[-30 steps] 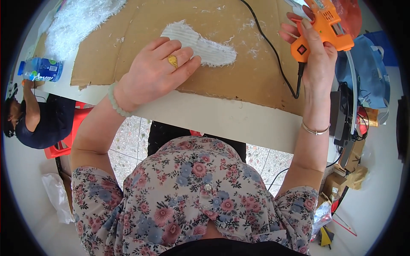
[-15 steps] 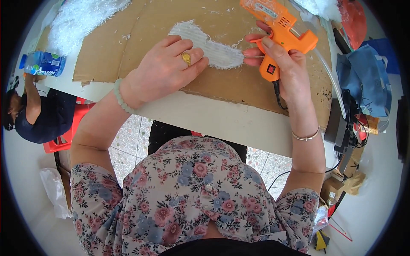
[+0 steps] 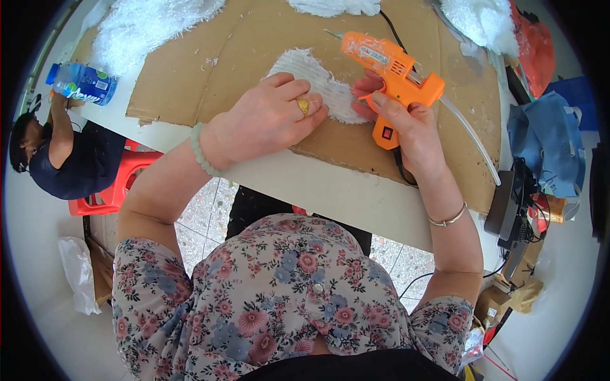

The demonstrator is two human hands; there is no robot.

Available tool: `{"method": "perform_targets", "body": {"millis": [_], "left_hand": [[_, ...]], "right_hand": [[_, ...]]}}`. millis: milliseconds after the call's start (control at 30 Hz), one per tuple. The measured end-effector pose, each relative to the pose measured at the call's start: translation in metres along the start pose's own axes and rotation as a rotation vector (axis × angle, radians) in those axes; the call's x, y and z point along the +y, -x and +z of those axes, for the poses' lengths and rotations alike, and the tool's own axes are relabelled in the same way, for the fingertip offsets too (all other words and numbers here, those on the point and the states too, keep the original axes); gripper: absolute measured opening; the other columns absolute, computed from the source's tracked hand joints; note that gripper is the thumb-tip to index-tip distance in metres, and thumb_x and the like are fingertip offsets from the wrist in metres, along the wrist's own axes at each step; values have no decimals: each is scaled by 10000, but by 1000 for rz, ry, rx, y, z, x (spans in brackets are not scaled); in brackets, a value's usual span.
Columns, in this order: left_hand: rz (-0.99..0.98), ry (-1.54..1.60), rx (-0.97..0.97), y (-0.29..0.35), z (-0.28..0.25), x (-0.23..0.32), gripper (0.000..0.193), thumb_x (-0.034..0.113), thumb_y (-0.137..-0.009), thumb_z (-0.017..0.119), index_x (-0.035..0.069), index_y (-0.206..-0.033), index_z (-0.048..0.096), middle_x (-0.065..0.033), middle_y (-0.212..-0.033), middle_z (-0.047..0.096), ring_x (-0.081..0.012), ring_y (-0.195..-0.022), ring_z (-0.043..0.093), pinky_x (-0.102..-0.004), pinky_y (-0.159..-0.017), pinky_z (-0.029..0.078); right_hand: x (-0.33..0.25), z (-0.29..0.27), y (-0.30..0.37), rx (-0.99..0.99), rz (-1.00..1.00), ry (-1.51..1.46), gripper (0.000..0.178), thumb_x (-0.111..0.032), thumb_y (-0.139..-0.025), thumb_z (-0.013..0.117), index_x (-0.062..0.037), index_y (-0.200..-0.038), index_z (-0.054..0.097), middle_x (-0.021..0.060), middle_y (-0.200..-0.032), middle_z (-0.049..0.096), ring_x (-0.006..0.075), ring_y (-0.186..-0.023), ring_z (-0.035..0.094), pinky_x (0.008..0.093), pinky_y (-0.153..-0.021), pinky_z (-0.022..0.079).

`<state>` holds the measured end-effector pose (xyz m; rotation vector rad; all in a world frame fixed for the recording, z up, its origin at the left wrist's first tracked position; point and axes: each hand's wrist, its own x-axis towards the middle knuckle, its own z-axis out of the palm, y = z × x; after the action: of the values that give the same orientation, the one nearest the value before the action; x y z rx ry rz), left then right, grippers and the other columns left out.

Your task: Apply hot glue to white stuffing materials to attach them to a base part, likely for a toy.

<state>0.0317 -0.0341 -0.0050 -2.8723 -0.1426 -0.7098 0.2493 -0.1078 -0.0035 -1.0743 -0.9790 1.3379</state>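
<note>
A white fluffy-edged fabric piece [image 3: 305,66], ribbed on its upper face, lies on brown cardboard [image 3: 235,63]. My left hand [image 3: 273,119], with a gold ring, is closed at the near-left edge of this piece; the curled fingers hide what the fingertips grip. In my right hand [image 3: 410,130] is an orange glue gun [image 3: 397,73], held by its handle with fingers at the trigger. Its nozzle points to the far left, above the cardboard beyond the fabric. A clear glue stick [image 3: 470,130] sticks out of the gun's back, and a black cord hangs from the handle.
White shaggy material [image 3: 149,32] lies at the far left, with another white piece [image 3: 333,5] at the far edge. A blue-labelled bottle [image 3: 82,82] stands near a seated person [image 3: 76,159]. To the right are a blue bag [image 3: 549,143] and a black power strip [image 3: 508,206] with cables.
My right hand has brought the glue gun leftward, nearer my left hand, and its nozzle now shows. The whole view has shifted slightly. My left hand stays at the fabric's edge.
</note>
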Motion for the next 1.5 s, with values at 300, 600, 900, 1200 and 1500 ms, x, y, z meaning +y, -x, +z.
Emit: {"method": "perform_targets", "body": {"millis": [300, 600, 900, 1200, 1500], "left_hand": [[-18, -32, 36, 2, -2, -1, 206, 106, -651, 627, 25, -839, 651, -39, -848, 585, -184, -806, 554, -304, -698, 472], [-85, 67, -13, 1, -1, -4, 190, 106, -694, 599, 42, -865, 651, -21, -875, 591, -178, -841, 558, -307, -743, 468], [-188, 206, -57, -3, -7, 2, 233, 96, -690, 660, 48, -917, 644, -36, -891, 591, -202, -865, 560, -328, -771, 467], [-187, 162, -51, -4, -5, 9, 239, 110, -692, 690, 43, -915, 638, -43, -931, 584, -214, -898, 553, -332, -792, 462], [-162, 155, -21, -2, -3, 12, 225, 105, -688, 677, 25, -894, 638, -35, -891, 590, -213, -889, 554, -325, -801, 460]], "right_hand": [[-1, 2, 4, 11, 15, 46, 344, -81, -870, 553, 30, -1193, 512, 152, -1125, 592, 241, -1039, 594, 380, -902, 497], [-1, 2, 5, 26, 28, 59, 346, -70, -869, 545, 37, -1196, 505, 156, -1122, 596, 241, -1034, 596, 374, -908, 494], [-10, -4, 6, 44, -31, 0, 390, -95, -875, 540, 56, -1230, 478, 171, -1084, 602, 262, -1005, 608, 418, -878, 519], [-61, -46, 27, -33, -91, 216, 436, -193, -864, 587, 72, -1199, 499, 174, -976, 639, 264, -921, 638, 389, -813, 539], [-71, -60, 60, -187, 116, 631, 338, -156, -855, 644, 6, -1137, 551, 74, -989, 617, 111, -820, 551, 230, -690, 446]]}}
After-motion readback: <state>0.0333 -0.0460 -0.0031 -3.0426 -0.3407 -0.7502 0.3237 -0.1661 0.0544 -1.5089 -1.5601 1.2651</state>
